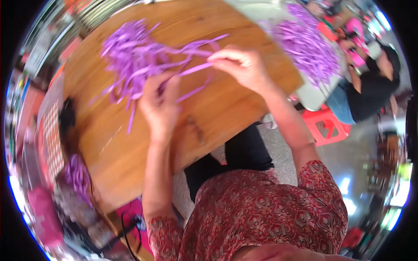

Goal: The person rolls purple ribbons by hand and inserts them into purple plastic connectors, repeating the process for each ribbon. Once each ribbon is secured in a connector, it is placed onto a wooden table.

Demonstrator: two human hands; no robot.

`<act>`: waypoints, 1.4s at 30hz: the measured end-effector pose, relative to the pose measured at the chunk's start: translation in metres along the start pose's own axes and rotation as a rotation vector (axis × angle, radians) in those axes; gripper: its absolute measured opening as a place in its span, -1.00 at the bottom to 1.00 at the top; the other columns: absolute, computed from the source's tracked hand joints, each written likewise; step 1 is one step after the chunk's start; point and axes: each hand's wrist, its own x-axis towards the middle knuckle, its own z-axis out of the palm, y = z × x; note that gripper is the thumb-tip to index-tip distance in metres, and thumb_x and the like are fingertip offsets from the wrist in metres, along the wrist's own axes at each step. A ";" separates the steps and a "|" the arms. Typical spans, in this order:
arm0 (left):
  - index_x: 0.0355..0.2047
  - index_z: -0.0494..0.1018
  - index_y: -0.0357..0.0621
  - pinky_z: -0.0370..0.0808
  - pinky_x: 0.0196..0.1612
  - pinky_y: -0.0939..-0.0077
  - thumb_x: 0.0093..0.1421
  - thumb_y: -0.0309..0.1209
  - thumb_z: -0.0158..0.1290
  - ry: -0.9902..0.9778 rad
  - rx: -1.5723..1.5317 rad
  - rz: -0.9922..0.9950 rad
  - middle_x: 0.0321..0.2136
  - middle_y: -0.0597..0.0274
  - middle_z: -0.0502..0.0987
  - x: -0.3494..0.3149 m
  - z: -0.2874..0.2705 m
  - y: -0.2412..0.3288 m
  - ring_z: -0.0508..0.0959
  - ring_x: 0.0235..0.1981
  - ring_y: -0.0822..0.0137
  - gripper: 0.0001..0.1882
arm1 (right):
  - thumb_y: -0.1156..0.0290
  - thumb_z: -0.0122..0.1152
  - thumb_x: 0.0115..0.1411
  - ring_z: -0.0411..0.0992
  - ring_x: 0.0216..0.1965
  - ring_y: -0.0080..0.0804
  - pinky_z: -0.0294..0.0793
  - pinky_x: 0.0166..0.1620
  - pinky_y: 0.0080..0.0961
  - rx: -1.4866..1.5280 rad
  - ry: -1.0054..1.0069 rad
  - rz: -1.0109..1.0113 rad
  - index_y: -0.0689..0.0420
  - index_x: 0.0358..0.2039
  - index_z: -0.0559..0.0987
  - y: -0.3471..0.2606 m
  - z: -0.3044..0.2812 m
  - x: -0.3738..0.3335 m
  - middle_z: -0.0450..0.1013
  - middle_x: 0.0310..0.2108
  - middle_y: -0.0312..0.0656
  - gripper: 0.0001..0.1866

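Note:
A tangled heap of narrow purple ribbons [130, 56] lies on the wooden table. Over its near right side, my left hand [160, 98] is closed around part of a ribbon, its fingertips partly blurred. Farther right, my right hand [241, 65] pinches a purple ribbon [198, 68] between thumb and forefinger. That ribbon stretches fairly straight between my two hands, just above the tabletop. Other loose strands trail from the heap past my right fingertips and below my left wrist.
A second pile of purple ribbons [305, 48] covers a pale table at the right. Beside it a person in black [372, 93] sits near a red plastic stool [324, 126]. More purple strands [78, 176] hang at the wooden table's [244, 104] left edge, below a black object [67, 114].

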 end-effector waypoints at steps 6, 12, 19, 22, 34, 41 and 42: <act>-0.37 0.49 -0.24 0.33 -0.37 0.73 0.16 -0.56 0.08 -0.020 -0.167 -0.100 -0.49 0.39 0.47 -0.001 -0.001 0.002 0.39 -0.47 0.59 -0.97 | 0.46 0.23 0.12 0.47 -0.46 -0.55 0.42 -0.40 -0.62 0.080 0.074 0.286 0.16 -0.34 0.61 0.021 -0.060 -0.037 0.53 -0.48 -0.27 -0.90; -0.28 0.48 -0.25 0.42 -0.25 0.55 0.18 -0.54 0.05 -0.046 -0.034 -0.130 -0.36 0.20 0.52 0.004 -0.004 -0.006 0.48 -0.37 0.42 -0.90 | 0.46 0.22 0.13 0.49 -0.45 -0.50 0.42 -0.40 -0.58 -0.009 0.271 0.136 0.15 -0.32 0.60 0.042 -0.094 -0.065 0.52 -0.49 -0.26 -0.90; 0.03 0.36 -0.20 0.28 0.09 0.21 0.13 -0.50 0.05 0.014 1.005 0.636 0.02 -0.01 0.35 -0.003 0.022 0.019 0.35 0.04 0.03 -0.58 | 0.42 0.16 0.15 0.44 -0.39 -0.33 0.40 -0.38 -0.47 -0.267 0.052 -0.068 0.09 -0.37 0.57 0.019 -0.054 -0.063 0.42 -0.44 -0.25 -0.93; 0.06 0.33 -0.23 0.23 0.16 0.27 0.25 -0.39 -0.05 -0.308 0.260 0.346 0.04 0.00 0.38 -0.014 0.025 0.010 0.35 0.10 0.12 -0.62 | 0.42 0.18 0.09 0.43 -0.35 -0.32 0.42 -0.31 -0.43 -0.302 -0.022 -0.265 0.04 -0.39 0.55 0.003 -0.019 -0.054 0.41 -0.40 -0.28 -0.95; -0.40 0.50 -0.22 0.28 -0.44 0.70 0.15 -0.59 0.08 -0.322 -0.208 -0.205 -0.51 0.39 0.45 -0.018 0.022 0.006 0.33 -0.53 0.58 -0.97 | 0.42 0.21 -0.02 0.39 -0.36 -0.31 0.41 -0.29 -0.38 -0.392 0.011 -0.433 0.08 -0.45 0.54 -0.008 0.003 -0.025 0.35 -0.45 -0.29 -0.91; -0.47 0.48 -0.25 0.32 -0.45 0.63 0.02 -0.64 0.15 -0.338 0.207 0.132 -0.55 0.26 0.42 -0.014 0.021 0.022 0.40 -0.53 0.44 -0.92 | 0.46 0.18 0.05 0.42 -0.36 -0.25 0.41 -0.31 -0.40 -0.375 -0.214 -0.212 0.13 -0.38 0.56 -0.014 0.004 -0.035 0.40 -0.41 -0.20 -0.90; -0.48 0.49 -0.26 0.32 -0.46 0.62 0.01 -0.65 0.15 -0.329 0.181 0.173 -0.54 0.26 0.43 -0.014 0.022 0.021 0.40 -0.53 0.45 -0.93 | 0.44 0.18 0.09 0.43 -0.36 -0.26 0.41 -0.31 -0.43 -0.178 -0.287 -0.117 0.14 -0.37 0.57 -0.017 0.004 -0.036 0.41 -0.42 -0.19 -0.90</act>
